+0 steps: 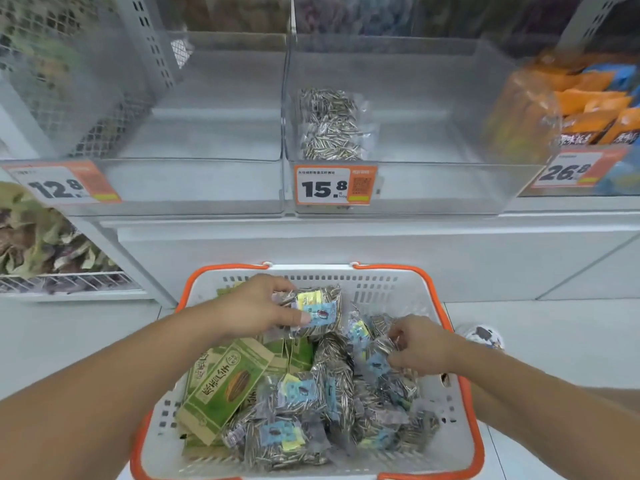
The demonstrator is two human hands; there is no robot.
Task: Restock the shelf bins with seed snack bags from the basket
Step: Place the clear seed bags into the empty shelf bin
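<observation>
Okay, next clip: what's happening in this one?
A person is restocking seed snacks. Both hands are down in the white and orange basket: the left hand grips a clear seed bag, and the right hand pinches another bag in the pile. The clear bin tagged 15.8 holds only a few seed bags.

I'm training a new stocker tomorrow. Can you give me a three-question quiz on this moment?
1. True or false: the bin tagged 15.8 already holds seed bags.
2. What does the left hand hold?
A. a green packet
B. a clear seed bag
C. nothing
3. Where is the right hand?

Key:
1. True.
2. B, a clear seed bag.
3. In the basket, pinching another seed bag.
</observation>
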